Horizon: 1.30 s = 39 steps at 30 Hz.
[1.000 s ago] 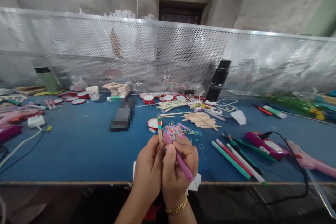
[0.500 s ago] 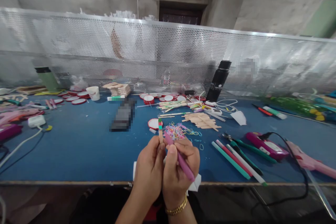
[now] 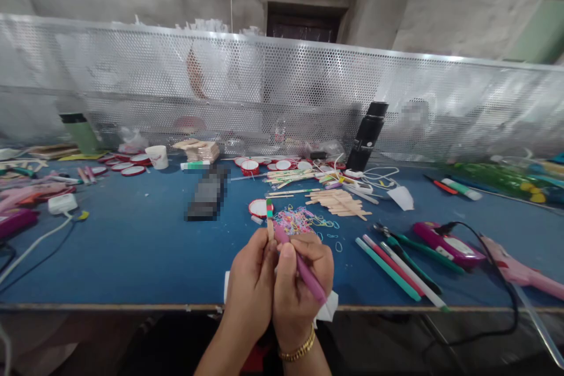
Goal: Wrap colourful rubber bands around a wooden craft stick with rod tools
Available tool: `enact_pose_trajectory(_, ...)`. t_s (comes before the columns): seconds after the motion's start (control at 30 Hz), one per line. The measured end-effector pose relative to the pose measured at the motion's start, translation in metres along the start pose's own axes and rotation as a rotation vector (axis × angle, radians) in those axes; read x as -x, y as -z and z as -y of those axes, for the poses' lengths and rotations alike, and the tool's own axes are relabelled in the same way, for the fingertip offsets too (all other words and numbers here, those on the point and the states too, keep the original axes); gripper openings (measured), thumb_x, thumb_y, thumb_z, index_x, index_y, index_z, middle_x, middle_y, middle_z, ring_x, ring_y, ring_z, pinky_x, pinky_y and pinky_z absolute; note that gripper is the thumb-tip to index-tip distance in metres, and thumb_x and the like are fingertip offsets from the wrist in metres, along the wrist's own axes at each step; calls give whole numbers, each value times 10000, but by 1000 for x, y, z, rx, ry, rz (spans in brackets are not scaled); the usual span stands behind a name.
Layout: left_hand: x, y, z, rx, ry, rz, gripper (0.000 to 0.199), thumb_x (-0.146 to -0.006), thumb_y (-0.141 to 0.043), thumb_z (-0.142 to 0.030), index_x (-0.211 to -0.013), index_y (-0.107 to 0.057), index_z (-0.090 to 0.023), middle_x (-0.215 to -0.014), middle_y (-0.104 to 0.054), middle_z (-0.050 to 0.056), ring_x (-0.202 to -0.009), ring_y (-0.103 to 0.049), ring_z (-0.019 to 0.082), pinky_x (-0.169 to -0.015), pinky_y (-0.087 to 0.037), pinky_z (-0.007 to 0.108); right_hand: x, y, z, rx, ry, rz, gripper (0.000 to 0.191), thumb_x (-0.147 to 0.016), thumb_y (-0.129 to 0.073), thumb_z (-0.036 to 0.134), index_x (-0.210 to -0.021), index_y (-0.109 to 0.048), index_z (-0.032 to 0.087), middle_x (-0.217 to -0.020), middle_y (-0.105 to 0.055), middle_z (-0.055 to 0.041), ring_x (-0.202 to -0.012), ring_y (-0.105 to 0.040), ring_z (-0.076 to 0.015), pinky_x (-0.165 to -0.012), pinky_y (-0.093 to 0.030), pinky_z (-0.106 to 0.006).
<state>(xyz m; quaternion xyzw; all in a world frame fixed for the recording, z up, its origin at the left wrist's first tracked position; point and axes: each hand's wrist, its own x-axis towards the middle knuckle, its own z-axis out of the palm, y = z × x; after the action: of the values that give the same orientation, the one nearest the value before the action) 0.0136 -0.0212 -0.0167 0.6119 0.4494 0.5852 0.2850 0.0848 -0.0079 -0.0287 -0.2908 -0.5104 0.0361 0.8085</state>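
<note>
My left hand [image 3: 252,273] pinches a wooden craft stick [image 3: 269,218] that points up and away from me. Bands of green, red and teal colour its far end. Held like a pencil in my right hand [image 3: 304,276] is a thick pink-purple marker pen [image 3: 312,282]. Its tip meets the stick close to my left fingertips; whether it touches the wood I cannot tell. Both hands are side by side above the table's front edge, over a piece of white paper [image 3: 328,308]. Just beyond them lies a pile of small coloured rubber bands [image 3: 297,220].
Plain craft sticks [image 3: 339,202] and a small red-rimmed white drum [image 3: 259,208] lie behind the bands. To the right are several markers [image 3: 390,267], green-handled pliers [image 3: 416,267], a purple device [image 3: 447,244] with a black cable and a pink glue gun [image 3: 515,264]. A black bottle [image 3: 366,136] stands at the back.
The marker and my right hand have shifted very slightly left, toward the stick. My left hand keeps its hold, and the rest looks the same.
</note>
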Motion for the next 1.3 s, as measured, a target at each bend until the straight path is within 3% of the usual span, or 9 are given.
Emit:
enact_pose_trajectory(0.97, -2, 0, -2, -13, 26, 7, 361, -1062, -496, -461, -813, -569, -211, -746, -583, -22, -669, -511, 152, -615, -407, 258, -2, -1, 2, 49, -5, -39, 116, -982, -598, 109, -992, -598, 225, -881, -616, 3, -861, -654, -157, -750, -567, -326)
enact_pose_trajectory(1.13, -3, 0, -2, -15, 6, 8, 347, -1054, -517, -465, -841, -604, -206, -761, -602, -16, -681, -529, 154, -624, -416, 254, -2, 0, 2, 38, 10, 2, 94, -990, -590, 129, -990, -591, 223, -874, -610, -2, -816, -649, -159, -722, -569, -338)
enact_pose_trajectory(1.3, -1, 0, -2, -35, 22, -5, 360, -1061, -494, -461, -811, -567, -212, -740, -577, -19, -662, -514, 154, -612, -399, 259, -1, -1, 1, 135, -6, -78, 74, -996, -607, 150, -976, -602, 221, -890, -617, -13, -858, -663, -172, -762, -572, -354)
